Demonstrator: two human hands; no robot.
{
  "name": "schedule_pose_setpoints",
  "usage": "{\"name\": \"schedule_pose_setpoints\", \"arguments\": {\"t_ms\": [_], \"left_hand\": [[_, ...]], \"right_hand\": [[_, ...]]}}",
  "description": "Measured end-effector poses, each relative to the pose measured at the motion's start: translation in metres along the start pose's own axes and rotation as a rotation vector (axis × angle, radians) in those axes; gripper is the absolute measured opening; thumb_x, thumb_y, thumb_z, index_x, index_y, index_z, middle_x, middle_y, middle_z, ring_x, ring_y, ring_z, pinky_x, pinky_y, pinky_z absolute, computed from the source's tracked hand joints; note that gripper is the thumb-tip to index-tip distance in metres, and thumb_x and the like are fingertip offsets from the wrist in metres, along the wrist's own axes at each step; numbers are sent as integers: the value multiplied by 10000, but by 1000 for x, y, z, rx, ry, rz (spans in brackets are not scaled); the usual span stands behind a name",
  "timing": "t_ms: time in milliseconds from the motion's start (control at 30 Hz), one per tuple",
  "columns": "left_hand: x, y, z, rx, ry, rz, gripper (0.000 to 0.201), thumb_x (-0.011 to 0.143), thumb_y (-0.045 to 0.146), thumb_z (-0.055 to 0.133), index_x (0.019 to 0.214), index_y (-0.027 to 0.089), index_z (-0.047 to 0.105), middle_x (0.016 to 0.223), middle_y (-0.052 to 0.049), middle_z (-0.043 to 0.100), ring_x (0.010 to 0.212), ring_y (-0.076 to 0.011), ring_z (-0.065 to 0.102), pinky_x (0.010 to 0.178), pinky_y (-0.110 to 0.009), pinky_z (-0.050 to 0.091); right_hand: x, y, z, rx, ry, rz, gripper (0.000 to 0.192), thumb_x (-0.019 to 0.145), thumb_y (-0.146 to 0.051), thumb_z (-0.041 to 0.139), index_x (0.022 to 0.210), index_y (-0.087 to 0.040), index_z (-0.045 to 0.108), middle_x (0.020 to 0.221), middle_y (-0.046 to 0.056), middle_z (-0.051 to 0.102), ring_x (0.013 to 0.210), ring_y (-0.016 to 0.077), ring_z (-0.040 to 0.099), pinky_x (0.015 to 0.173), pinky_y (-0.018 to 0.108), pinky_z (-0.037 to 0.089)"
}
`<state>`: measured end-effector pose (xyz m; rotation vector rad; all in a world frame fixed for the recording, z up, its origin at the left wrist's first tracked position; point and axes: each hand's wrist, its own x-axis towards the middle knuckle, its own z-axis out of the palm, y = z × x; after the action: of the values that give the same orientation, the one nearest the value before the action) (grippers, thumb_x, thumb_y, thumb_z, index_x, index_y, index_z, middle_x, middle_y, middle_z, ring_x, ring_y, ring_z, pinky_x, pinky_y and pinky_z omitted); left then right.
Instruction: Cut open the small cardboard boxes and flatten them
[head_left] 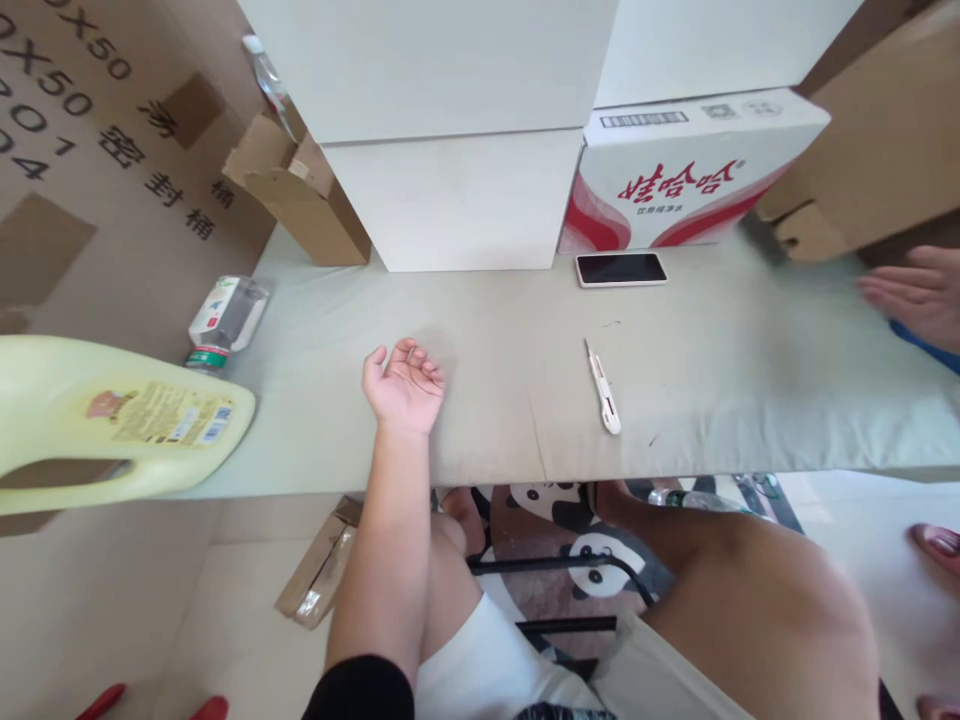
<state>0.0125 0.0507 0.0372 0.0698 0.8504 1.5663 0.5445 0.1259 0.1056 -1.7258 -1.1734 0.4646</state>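
My left hand [407, 390] rests palm up on the cloth-covered table, its fingers loosely curled and apart, with nothing in it. My right hand is out of the picture. To the right of my left hand lies a white utility knife [603, 392], its narrow tip pointing away from me. Farther back, a phone [621, 269] with a dark screen lies flat before a white and red carton [675, 190].
White boxes [472, 200] stand at the back beside a small brown carton [315, 205]. A clear bottle [229, 315] and a large pale yellow jug [187, 420] lie at left. Another person's hand [926, 295] reaches in at right, near a brown box [870, 130].
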Motion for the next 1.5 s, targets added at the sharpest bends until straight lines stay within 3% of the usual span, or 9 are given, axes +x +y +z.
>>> {"name": "schedule_pose_setpoints", "arguments": {"t_ms": [167, 300, 633, 800, 967, 1067, 1233, 1367, 1500], "left_hand": [[-1, 9, -5, -48, -16, 7, 356, 934, 431, 413, 741, 191, 593, 570, 33, 520, 436, -83, 506, 443, -198, 396], [-3, 22, -11, -121, -4, 4, 337, 926, 403, 412, 730, 195, 589, 566, 27, 502, 437, -85, 475, 452, -209, 384], [-10, 57, -35, -425, 67, 21, 282, 904, 276, 420, 673, 173, 545, 543, 47, 402, 403, -58, 389, 424, -182, 293], [-8, 66, -36, -464, 167, -28, 261, 875, 205, 430, 630, 163, 511, 515, 59, 369, 375, -51, 359, 403, -174, 239], [-8, 69, -37, -481, 182, -72, 251, 854, 191, 431, 614, 164, 499, 505, 57, 359, 368, -51, 336, 408, -176, 226], [-10, 72, -39, -515, 190, -82, 253, 854, 196, 413, 614, 167, 487, 509, 56, 346, 371, -53, 326, 414, -177, 221], [-14, 79, -47, -519, 195, -62, 230, 849, 198, 414, 632, 170, 483, 531, 50, 345, 399, -59, 319, 432, -185, 221], [-12, 82, -55, -458, 273, 97, 202, 843, 222, 426, 650, 182, 472, 554, 53, 350, 421, -66, 326, 462, -207, 219], [-8, 79, -60, -361, 482, 377, 183, 852, 225, 433, 672, 199, 456, 597, 51, 397, 489, -82, 425, 547, -222, 311]], "right_hand": [[-20, -27, 99, 183, -175, 254, 165, 829, -26, 597, 789, -186, 604, 771, 119, 714, 687, 188, 744, 712, 391, 590], [-59, -50, 180, 185, -419, 222, 132, 789, -115, 714, 875, -188, 645, 824, 123, 755, 693, 189, 741, 658, 312, 608], [-124, -172, 365, -123, -848, -212, 296, 816, -260, 728, 1098, -197, 661, 1029, 110, 746, 882, 245, 731, 835, 457, 625], [-154, -248, 460, -329, -818, -612, 412, 811, -182, 684, 1223, -182, 679, 1225, 143, 700, 1083, 306, 703, 1073, 558, 522], [-163, -304, 522, -278, -722, -770, 447, 875, -159, 636, 1322, -140, 628, 1672, 173, 281, 1420, 350, 523, 1253, 573, 332], [-163, -315, 539, -261, -740, -759, 418, 912, -190, 641, 1316, -89, 623, 1647, 173, 346, 1529, 351, 379, 1295, 553, 238], [-174, -300, 523, -154, -752, -823, 345, 983, -274, 573, 1253, -71, 642, 1492, 155, 562, 1370, 284, 558, 1222, 484, 367], [-192, -271, 454, -41, -746, -852, 279, 979, -246, 581, 1212, -132, 682, 1313, 114, 687, 1083, 214, 720, 1050, 422, 550], [-212, -230, 335, 119, -741, -950, 149, 944, -237, 623, 917, -227, 769, 963, 60, 787, 935, 241, 758, 918, 442, 617]]}}
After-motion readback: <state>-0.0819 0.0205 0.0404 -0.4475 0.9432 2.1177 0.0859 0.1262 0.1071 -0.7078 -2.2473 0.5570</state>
